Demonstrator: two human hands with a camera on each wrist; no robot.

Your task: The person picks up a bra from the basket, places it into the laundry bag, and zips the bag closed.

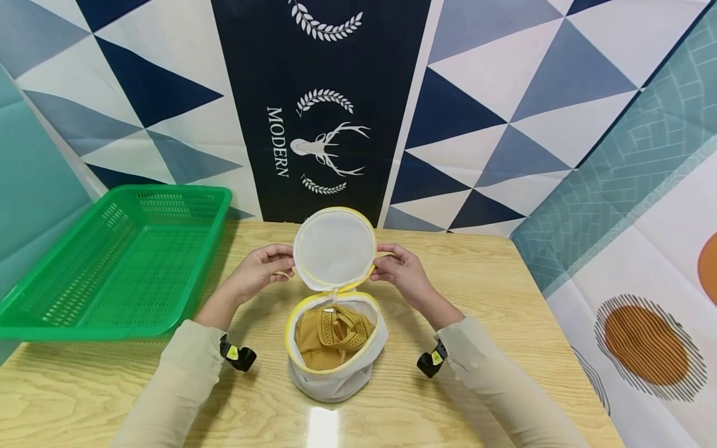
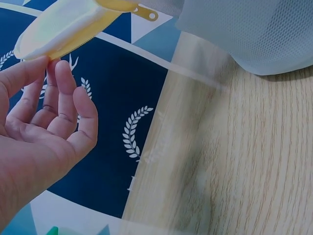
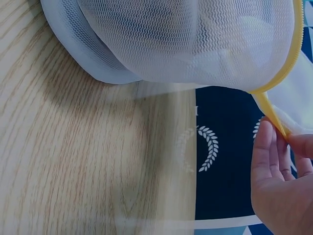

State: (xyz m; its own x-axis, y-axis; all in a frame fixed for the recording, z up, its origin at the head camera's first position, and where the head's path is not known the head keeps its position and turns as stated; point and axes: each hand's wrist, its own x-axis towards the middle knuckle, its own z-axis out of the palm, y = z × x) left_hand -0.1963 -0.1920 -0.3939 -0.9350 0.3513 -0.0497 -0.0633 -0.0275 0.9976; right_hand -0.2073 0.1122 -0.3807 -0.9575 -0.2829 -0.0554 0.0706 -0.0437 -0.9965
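Observation:
A white mesh laundry bag with a yellow zipper rim stands on the table, its round lid raised at the back. Inside lies a folded mustard-yellow garment with perforated trim and straps, perhaps a bra. My left hand pinches the lid's left edge between thumb and fingers. On the opposite side, my right hand pinches the lid's right edge. The left wrist view shows the zipper pull hanging near the rim. In the right wrist view the mesh side hides most of the contents.
A green plastic basket with slotted sides stands at the left. The wood-grain table ends against a patterned backdrop with triangles and a deer print. A strapped wrist camera sits on the left forearm, another on the right.

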